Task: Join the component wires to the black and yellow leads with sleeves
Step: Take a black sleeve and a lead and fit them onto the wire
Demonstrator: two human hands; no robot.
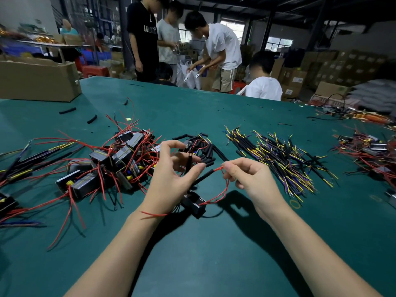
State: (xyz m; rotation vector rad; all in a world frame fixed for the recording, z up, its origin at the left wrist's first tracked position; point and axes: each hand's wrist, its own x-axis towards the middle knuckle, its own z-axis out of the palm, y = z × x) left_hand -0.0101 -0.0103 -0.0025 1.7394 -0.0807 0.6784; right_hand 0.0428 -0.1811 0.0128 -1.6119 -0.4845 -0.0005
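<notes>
My left hand (171, 174) holds a black sleeve (202, 177) between thumb and fingers, with a second short black sleeve (189, 159) upright in the same hand. My right hand (246, 174) pinches the tip of a red component wire (222, 191) right at the sleeve's end. That wire loops down to a small black component (194, 203) hanging just above the green table (214, 243). A pile of black and yellow leads (278, 159) lies to the right of my hands. Loose black sleeves (205, 151) lie just beyond my hands.
A heap of black components with red wires (115, 161) lies to the left. More wired parts (368, 151) sit at the far right. A cardboard box (38, 80) stands at the back left. Several people (214, 50) stand and sit beyond the table's far edge.
</notes>
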